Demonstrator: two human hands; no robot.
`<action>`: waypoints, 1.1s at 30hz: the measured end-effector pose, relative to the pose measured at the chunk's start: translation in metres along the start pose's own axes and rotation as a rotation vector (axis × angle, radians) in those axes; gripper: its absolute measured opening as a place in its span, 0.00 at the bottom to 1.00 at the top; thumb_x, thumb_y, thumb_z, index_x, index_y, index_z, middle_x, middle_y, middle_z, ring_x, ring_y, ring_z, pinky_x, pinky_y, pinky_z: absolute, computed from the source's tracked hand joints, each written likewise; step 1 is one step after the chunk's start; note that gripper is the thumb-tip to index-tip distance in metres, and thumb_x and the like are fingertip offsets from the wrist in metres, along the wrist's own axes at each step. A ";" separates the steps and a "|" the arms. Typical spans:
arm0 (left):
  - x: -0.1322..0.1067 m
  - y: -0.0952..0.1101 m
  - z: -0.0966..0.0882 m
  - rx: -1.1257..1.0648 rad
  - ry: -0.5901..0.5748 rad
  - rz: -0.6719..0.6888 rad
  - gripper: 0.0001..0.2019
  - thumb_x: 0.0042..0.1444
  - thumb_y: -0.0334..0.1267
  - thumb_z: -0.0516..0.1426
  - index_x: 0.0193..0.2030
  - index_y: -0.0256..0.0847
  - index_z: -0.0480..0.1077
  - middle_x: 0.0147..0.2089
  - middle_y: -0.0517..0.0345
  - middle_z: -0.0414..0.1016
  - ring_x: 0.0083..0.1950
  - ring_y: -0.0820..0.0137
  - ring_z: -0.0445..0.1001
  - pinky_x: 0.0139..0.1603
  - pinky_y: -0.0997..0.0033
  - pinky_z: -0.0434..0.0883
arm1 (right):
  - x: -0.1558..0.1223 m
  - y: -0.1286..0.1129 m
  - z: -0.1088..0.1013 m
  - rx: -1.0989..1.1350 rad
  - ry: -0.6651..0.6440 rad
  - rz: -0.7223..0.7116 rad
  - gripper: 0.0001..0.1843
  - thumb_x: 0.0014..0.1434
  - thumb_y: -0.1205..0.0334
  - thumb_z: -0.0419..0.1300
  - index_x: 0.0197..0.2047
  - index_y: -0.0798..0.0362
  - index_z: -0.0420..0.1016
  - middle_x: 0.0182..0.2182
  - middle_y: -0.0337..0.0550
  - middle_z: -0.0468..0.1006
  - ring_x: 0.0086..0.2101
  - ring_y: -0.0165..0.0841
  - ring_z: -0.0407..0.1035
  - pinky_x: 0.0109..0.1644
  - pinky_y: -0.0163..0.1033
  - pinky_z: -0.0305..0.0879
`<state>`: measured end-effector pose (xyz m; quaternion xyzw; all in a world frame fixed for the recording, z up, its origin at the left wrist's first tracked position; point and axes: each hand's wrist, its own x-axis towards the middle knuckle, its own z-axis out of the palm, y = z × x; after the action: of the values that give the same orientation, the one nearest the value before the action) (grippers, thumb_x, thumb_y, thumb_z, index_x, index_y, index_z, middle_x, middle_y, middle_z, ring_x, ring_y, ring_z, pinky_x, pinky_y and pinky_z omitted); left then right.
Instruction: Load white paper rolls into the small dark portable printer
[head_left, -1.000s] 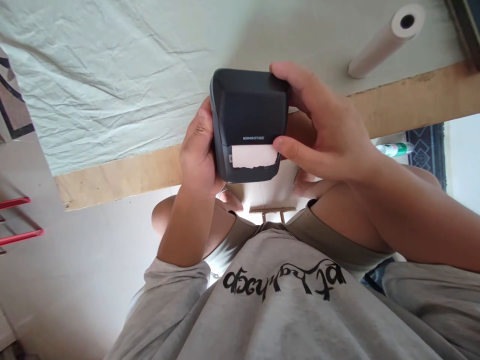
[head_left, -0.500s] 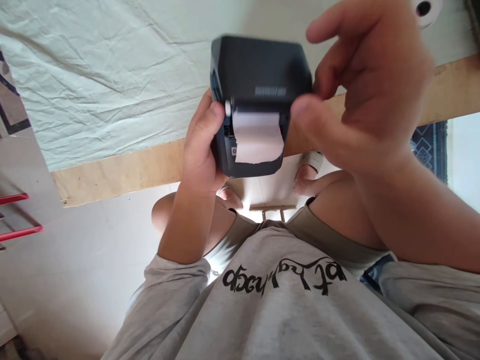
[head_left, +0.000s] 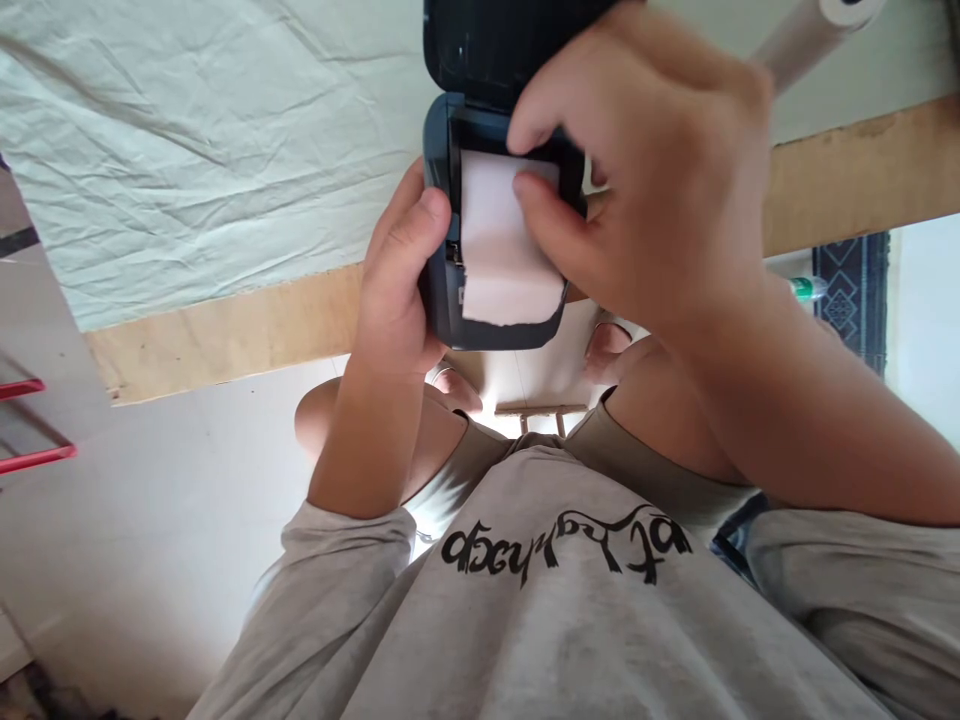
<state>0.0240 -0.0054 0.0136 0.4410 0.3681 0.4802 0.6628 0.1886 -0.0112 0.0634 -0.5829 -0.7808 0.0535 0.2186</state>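
A small dark label printer (head_left: 439, 230) is held above the table edge, its lid (head_left: 480, 45) swung open upward. A white paper roll (head_left: 495, 250) sits in its bay, with a torn strip hanging over the front. My left hand (head_left: 397, 290) grips the printer's left side, thumb on its front corner. My right hand (head_left: 637, 190) reaches in from the right, thumb and fingertips pinched on the paper at the top of the roll. The printer's right side is hidden behind that hand.
A table with a wrinkled pale cloth (head_left: 195, 150) and a bare wooden edge (head_left: 225, 335) lies beyond the printer. A spare white paper roll (head_left: 810, 30) lies on it at the upper right. A green and white bottle (head_left: 806, 288) and a dark patterned rug (head_left: 851, 295) lie on the floor.
The printer's lid has swung open, showing the paper roll. My right hand left the printer's side, lifted, then came down onto the paper. The printer sits higher in view.
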 end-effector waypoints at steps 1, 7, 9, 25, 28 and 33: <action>0.001 -0.001 -0.001 -0.014 -0.042 0.005 0.19 0.53 0.56 0.60 0.42 0.43 0.74 0.44 0.51 0.79 0.51 0.52 0.76 0.52 0.54 0.74 | 0.000 -0.003 -0.003 -0.054 -0.105 0.028 0.15 0.59 0.61 0.51 0.45 0.51 0.76 0.45 0.43 0.78 0.44 0.41 0.74 0.42 0.43 0.66; -0.005 0.010 -0.006 0.103 -0.082 -0.065 0.13 0.61 0.51 0.54 0.43 0.48 0.73 0.41 0.53 0.74 0.52 0.54 0.74 0.48 0.58 0.73 | 0.005 -0.011 -0.014 -0.138 -0.356 0.165 0.15 0.56 0.54 0.58 0.48 0.43 0.71 0.38 0.40 0.79 0.36 0.42 0.73 0.33 0.41 0.57; -0.007 0.016 -0.003 0.113 -0.099 -0.103 0.09 0.63 0.45 0.54 0.42 0.48 0.73 0.40 0.54 0.72 0.54 0.55 0.74 0.50 0.59 0.73 | 0.004 -0.005 -0.013 -0.077 -0.350 0.131 0.16 0.54 0.55 0.60 0.48 0.41 0.69 0.33 0.39 0.77 0.33 0.40 0.71 0.32 0.41 0.56; 0.001 0.000 -0.004 -0.103 -0.019 -0.005 0.27 0.62 0.65 0.46 0.44 0.48 0.76 0.43 0.57 0.79 0.42 0.64 0.78 0.43 0.62 0.77 | -0.015 0.048 0.011 0.539 0.109 0.169 0.14 0.57 0.50 0.61 0.42 0.44 0.65 0.33 0.40 0.73 0.42 0.39 0.70 0.41 0.43 0.67; 0.002 -0.003 -0.005 -0.079 -0.012 0.021 0.28 0.61 0.67 0.45 0.42 0.50 0.76 0.43 0.57 0.79 0.43 0.63 0.79 0.43 0.61 0.78 | -0.010 0.056 0.015 0.540 0.171 0.153 0.10 0.58 0.53 0.58 0.37 0.47 0.63 0.35 0.41 0.72 0.41 0.37 0.69 0.43 0.44 0.65; 0.002 -0.006 -0.006 -0.070 -0.036 0.055 0.29 0.62 0.66 0.42 0.44 0.50 0.75 0.44 0.56 0.79 0.50 0.60 0.79 0.49 0.56 0.78 | -0.010 0.060 0.016 0.309 0.211 0.065 0.12 0.59 0.50 0.55 0.37 0.49 0.62 0.39 0.46 0.75 0.41 0.38 0.69 0.44 0.45 0.62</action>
<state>0.0213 -0.0031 0.0054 0.4359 0.3269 0.5029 0.6710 0.2374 0.0005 0.0262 -0.5697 -0.7168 0.1185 0.3842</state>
